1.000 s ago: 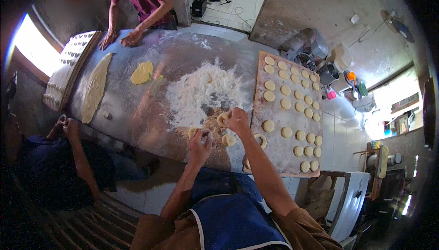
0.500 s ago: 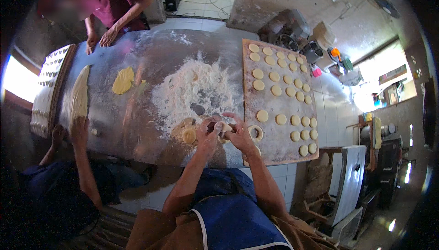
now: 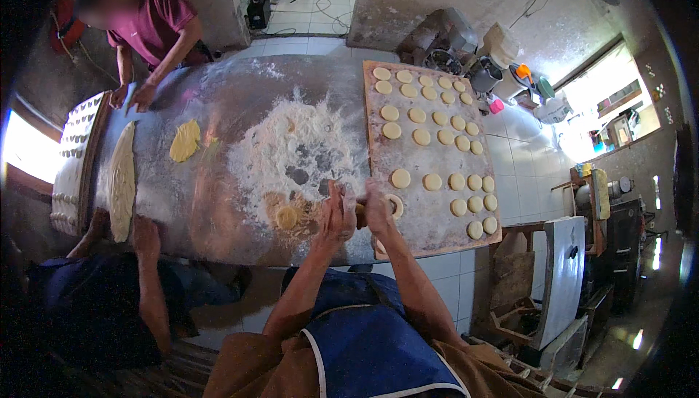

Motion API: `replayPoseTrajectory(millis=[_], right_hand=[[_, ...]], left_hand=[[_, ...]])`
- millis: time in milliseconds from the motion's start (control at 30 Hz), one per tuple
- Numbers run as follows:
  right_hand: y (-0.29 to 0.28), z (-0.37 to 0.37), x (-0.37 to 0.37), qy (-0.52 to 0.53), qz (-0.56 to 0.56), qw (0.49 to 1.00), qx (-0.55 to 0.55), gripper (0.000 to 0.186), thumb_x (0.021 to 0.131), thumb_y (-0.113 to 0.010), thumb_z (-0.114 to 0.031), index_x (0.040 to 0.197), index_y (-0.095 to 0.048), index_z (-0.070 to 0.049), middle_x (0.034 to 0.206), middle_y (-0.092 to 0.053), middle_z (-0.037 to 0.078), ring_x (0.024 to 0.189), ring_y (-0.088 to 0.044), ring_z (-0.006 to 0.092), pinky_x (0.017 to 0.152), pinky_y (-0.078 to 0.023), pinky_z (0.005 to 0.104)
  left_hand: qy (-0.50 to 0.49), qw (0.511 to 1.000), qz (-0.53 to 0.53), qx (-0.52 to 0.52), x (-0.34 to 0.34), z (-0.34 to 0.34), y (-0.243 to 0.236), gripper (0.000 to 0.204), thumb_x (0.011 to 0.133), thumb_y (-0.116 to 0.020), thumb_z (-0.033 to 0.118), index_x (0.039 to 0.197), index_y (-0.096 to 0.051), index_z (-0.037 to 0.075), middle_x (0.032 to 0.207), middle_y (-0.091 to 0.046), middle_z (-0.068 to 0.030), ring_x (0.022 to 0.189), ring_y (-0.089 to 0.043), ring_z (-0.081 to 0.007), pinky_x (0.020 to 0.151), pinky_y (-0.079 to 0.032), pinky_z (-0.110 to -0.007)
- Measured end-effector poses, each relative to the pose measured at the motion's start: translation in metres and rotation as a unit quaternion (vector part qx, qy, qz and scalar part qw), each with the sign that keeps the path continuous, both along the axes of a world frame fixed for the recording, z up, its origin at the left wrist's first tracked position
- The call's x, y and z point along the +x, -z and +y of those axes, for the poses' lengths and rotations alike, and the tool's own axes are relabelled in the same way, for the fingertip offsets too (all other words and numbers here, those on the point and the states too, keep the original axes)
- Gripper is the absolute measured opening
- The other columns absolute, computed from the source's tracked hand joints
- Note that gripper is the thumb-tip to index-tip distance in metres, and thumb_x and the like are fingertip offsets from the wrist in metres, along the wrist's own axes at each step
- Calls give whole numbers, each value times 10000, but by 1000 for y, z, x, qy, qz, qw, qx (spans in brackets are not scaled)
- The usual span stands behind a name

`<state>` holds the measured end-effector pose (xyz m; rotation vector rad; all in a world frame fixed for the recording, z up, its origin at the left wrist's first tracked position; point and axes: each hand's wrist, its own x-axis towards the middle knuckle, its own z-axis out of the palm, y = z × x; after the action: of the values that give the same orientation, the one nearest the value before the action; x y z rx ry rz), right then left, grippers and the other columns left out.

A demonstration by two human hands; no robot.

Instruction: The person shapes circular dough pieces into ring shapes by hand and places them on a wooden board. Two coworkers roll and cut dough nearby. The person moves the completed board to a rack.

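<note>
Over the right edge of the floury patch, my left hand (image 3: pixel 336 214) and my right hand (image 3: pixel 376 212) face each other with a piece of dough (image 3: pixel 360 212) between them. The fingers of my left hand point up and away; those of my right hand are partly hidden. Most of the dough is covered by the palms. Left of my left hand, a round dough disc (image 3: pixel 287 217) lies in flour. Just right of my right hand, a dough ring (image 3: pixel 395 206) rests on the wooden board (image 3: pixel 429 234); another piece below it is partly hidden by my forearm.
Several dough discs (image 3: pixel 432 182) stand in rows on the board. White flour (image 3: pixel 291 132) spreads over the metal table (image 3: pixel 182 209). Leftward lie a yellow lump (image 3: pixel 185 141), a long dough strip (image 3: pixel 122 179) and stacked trays (image 3: pixel 73 158). Two co-workers stand at the left end.
My hands have come closer together, palms facing, covering the dough that showed between the fingers before. The near co-worker's hand has left the dough strip. The far co-worker's hands moved toward the trays.
</note>
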<state>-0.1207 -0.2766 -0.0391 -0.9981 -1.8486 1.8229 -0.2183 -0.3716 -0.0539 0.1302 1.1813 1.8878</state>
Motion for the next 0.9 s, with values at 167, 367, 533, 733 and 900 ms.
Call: replayPoseTrajectory(millis=[167,367,533,733,900], right_hand=[[-20,-21,7,80,-10,981,176,293,940,-460,-184,963,-605,70,649,-585,140,574,-551,271,572,-464,404],[-21,-25,35,64,44,989,125,433,968,-427,-304,780,-630,29,667,-615,157,556,-559,241,515,-410,403],[-27,-21,67,63,-34,992,107,526,980,-387,-359,652,-545,21,584,-514,25,556,-474,129,520,-399,343],[-34,-26,106,62,78,989,111,572,978,-365,-411,686,-589,28,595,-570,48,559,-489,146,519,-391,376],[-32,-19,134,-15,25,973,230,555,971,-342,-383,709,-583,43,564,-526,157,505,-497,271,522,-386,403]], left_hand=[[-134,953,-245,121,30,14,-14,293,957,-430,306,861,-501,38,729,-484,-43,623,-512,-185,540,-455,-369],[-20,997,-47,61,50,16,-8,294,965,-408,325,844,-506,76,728,-524,-11,645,-517,-165,582,-429,-305],[59,981,152,-110,70,18,-23,283,962,-421,353,864,-546,119,692,-532,2,615,-512,-157,555,-413,-287],[-39,957,285,-36,112,21,14,303,955,-447,350,913,-581,82,753,-575,-28,646,-558,-128,539,-443,-285],[-10,973,230,8,139,13,11,235,960,-434,280,899,-557,89,761,-552,-12,630,-526,-117,525,-423,-298]])
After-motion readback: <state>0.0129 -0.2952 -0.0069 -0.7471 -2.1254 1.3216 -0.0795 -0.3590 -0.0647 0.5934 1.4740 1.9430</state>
